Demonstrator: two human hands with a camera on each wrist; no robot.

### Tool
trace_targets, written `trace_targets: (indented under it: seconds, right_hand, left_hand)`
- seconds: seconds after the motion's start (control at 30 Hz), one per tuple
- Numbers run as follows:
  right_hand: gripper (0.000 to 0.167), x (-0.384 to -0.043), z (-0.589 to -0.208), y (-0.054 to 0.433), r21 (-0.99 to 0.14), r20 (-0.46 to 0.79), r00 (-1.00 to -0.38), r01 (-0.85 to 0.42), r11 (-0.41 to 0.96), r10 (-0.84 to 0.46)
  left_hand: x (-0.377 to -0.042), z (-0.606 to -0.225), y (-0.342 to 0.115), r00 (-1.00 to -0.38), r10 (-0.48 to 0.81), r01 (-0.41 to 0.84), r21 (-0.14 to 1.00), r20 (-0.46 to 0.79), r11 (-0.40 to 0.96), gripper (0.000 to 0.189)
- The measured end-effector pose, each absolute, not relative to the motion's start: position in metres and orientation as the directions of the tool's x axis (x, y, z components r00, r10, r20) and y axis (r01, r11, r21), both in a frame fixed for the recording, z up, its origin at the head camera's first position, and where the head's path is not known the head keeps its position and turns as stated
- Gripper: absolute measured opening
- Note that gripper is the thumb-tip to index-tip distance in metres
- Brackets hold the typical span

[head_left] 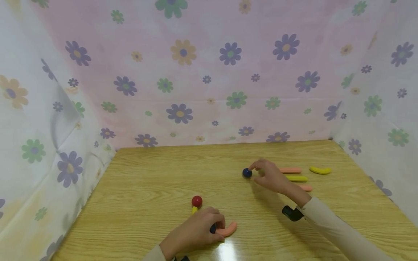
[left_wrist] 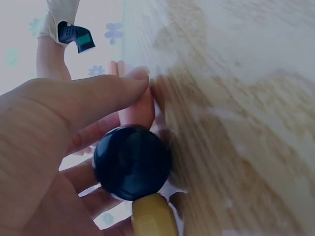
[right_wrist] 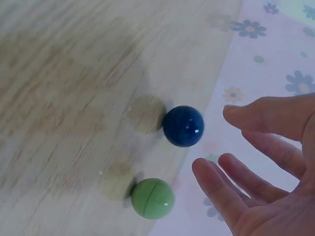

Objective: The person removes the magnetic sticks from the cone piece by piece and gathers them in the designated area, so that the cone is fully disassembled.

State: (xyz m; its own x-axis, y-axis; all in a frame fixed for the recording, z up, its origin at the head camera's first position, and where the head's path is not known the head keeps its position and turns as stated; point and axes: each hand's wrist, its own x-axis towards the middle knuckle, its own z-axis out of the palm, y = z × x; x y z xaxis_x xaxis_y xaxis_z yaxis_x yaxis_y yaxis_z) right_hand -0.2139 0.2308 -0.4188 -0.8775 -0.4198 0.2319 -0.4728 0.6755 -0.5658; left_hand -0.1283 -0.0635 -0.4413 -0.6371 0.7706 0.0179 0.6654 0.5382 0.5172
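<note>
A wide passage was offered by the table (head_left: 143, 177) left of the red ball (head_left: 197, 201); leftward from the right hand (head_left: 270, 177), the way was blocked by a dark-blue ball (head_left: 247, 173); rightward, by a yellow stick (head_left: 298, 178).

The place was a makeshift booth for filmed tabletop work, with flower-printed cloth (head_left: 202, 72) hung behind and along both sides of a wood-grain desk (head_left: 147, 181). A black wrist camera (head_left: 292, 214) at a beige sleeve (head_left: 339, 228) bore this out; whether a home or a lab lay beyond could not be told.
</note>
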Motion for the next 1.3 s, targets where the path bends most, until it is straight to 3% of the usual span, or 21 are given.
trace_targets:
  seconds: [0.37,0.7,0.83,1.07,1.3]
  right_hand:
    - [0.028,-0.177,-0.401,0.21,-0.582,0.114,-0.787,-0.547,0.602,-0.606]
    - [0.027,-0.149,-0.408,0.174,-0.612,0.027,-0.666,-0.601,0.514,-0.746]
    - [0.027,-0.141,-0.42,0.158,-0.583,0.027,-0.622,-0.646,0.493,-0.783]
    - [0.024,-0.132,-0.433,0.148,-0.492,0.068,-0.623,-0.7,0.518,-0.779]
    - [0.016,-0.129,-0.438,0.145,-0.456,0.15,-0.587,-0.755,0.471,-0.796]
  left_hand:
    - [-0.127,-0.437,-0.093,-0.631,0.775,0.689,0.492,0.045,0.532,0.029]
    - [-0.128,-0.431,-0.103,-0.606,0.794,0.688,0.534,0.052,0.491,0.028]
    - [-0.128,-0.431,-0.1,-0.623,0.782,0.665,0.552,0.037,0.504,0.026]
    - [-0.125,-0.435,-0.091,-0.644,0.765,0.637,0.569,0.021,0.52,0.024]
    - [-0.124,-0.437,-0.083,-0.64,0.768,0.661,0.524,0.019,0.537,0.025]
